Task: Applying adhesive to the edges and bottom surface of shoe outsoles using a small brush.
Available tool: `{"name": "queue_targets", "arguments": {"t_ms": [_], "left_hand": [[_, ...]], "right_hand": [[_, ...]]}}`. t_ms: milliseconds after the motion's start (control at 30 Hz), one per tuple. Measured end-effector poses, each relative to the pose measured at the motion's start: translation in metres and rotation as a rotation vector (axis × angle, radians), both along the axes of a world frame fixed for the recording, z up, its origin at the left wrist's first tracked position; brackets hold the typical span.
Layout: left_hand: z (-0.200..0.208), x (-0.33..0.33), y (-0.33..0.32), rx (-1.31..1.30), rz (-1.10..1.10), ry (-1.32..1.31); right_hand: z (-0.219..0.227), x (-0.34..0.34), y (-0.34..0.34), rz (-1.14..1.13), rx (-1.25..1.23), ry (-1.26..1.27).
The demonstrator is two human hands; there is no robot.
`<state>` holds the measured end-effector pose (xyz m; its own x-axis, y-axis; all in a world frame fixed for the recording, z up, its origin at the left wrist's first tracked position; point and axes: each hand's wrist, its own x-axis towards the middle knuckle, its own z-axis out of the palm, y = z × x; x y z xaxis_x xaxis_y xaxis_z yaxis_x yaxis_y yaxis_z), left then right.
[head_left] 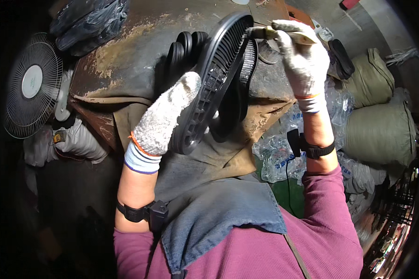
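Observation:
My left hand (174, 104), in a white knit glove, is closed round the edge of a black rubber shoe sole (214, 76). The sole is tilted up, its ribbed, hollowed side turned to the right. Behind it shows a second black sole (235, 100), partly hidden. With its fingers pinched, my gloved right hand (305, 58) holds a brush-like tool (269, 32) with a pale handle. The tool's grey tip meets the sole near its upper end; the exact contact is hard to make out.
More black soles (184, 49) stand on the worn table (139, 51). A black plastic bag (91, 23) lies at the far left, above a fan (32, 83). To the right are clear plastic bags (281, 158), full green sacks (379, 128) and another dark sole (341, 59).

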<state>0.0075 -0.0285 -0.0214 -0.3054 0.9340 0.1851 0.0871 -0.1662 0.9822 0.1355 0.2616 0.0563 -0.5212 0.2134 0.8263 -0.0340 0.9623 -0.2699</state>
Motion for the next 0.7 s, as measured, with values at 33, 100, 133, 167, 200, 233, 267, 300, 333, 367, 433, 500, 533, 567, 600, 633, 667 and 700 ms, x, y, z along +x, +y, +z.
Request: {"name": "queue_targets", "arguments": {"t_ms": [33, 100, 133, 167, 200, 233, 267, 300, 333, 367, 433, 500, 533, 567, 600, 633, 667, 700], "left_hand": [[-0.003, 0.003, -0.008, -0.013, -0.028, -0.291], [-0.015, -0.003, -0.012, -0.015, -0.105, -0.86], [-0.018, -0.005, -0.009, -0.012, -0.157, -1.134], [-0.013, -0.002, 0.0, 0.008, -0.229, -1.278], [-0.002, 0.003, 0.005, -0.146, -0.029, -0.766], [0.004, 0.006, 0.007, -0.074, -0.127, -1.043], [0.009, 0.011, 0.005, -0.003, -0.225, -1.324], [0.013, 0.013, 0.007, -0.011, -0.228, -1.324], [0.018, 0.014, 0.009, -0.027, -0.23, -1.425], [0.02, 0.014, 0.01, -0.04, -0.217, -1.525], [0.019, 0.013, 0.016, 0.005, -0.225, -1.528], [0.016, 0.014, 0.022, 0.109, -0.262, -1.521], [0.017, 0.014, 0.024, 0.168, -0.282, -1.508], [0.024, 0.014, 0.024, 0.171, -0.283, -1.508], [0.032, 0.013, 0.023, 0.174, -0.286, -1.507], [0.028, 0.013, 0.022, 0.211, -0.297, -1.526], [0.027, 0.013, 0.02, 0.217, -0.29, -1.523], [0.027, 0.013, 0.017, 0.228, -0.296, -1.513]], "right_hand": [[0.006, -0.003, -0.013, 0.006, -0.007, -0.042], [0.009, -0.004, -0.04, 0.018, 0.22, -0.091], [0.009, -0.004, -0.046, 0.029, 0.252, -0.112], [0.004, -0.006, -0.036, 0.047, 0.231, -0.128], [0.005, -0.006, -0.027, -0.003, 0.249, -0.114], [0.007, -0.012, -0.021, -0.004, 0.256, -0.101], [0.01, -0.017, -0.017, -0.006, 0.258, -0.094], [0.014, -0.022, -0.012, -0.015, 0.289, -0.077], [0.018, -0.025, -0.01, -0.027, 0.321, -0.064], [0.021, -0.031, -0.01, -0.014, 0.333, -0.069], [0.019, -0.048, -0.008, 0.034, 0.329, -0.056], [0.014, -0.054, -0.013, 0.076, 0.287, -0.06], [0.012, -0.056, -0.014, 0.086, 0.284, -0.053], [0.007, -0.056, -0.016, 0.119, 0.22, 0.025], [0.003, -0.055, -0.017, 0.151, 0.157, 0.101], [-0.002, -0.05, -0.019, 0.233, -0.089, 0.114], [-0.001, -0.043, -0.03, 0.305, -0.291, 0.166], [-0.008, -0.041, -0.028, 0.255, -0.376, 0.135]]}}
